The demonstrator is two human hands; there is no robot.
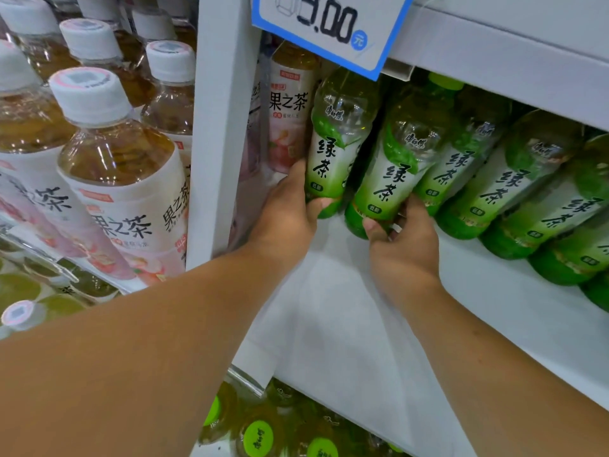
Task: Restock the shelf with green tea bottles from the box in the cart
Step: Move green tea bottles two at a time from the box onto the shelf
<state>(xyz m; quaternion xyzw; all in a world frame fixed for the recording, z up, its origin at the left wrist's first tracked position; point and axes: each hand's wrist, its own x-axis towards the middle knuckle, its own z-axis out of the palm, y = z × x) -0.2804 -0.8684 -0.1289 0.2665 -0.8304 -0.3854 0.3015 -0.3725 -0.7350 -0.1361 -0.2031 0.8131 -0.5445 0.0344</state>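
Both arms reach into a white shelf (346,308). My left hand (286,212) grips the base of a green tea bottle (336,140) at the shelf's left end, thumb across its front. My right hand (402,245) grips the bottom of the second green tea bottle (395,159) just to the right. Both bottles stand on the shelf, leaning slightly. A row of several more green tea bottles (514,183) continues to the right. The box and the cart are out of view.
A white upright post (220,127) divides the bays. Pink-labelled fruit tea bottles (122,192) fill the left bay, and one (290,107) stands behind the post. A blue-edged price tag (329,24) hangs from the shelf above. Green-capped bottles (260,437) sit on the shelf below.
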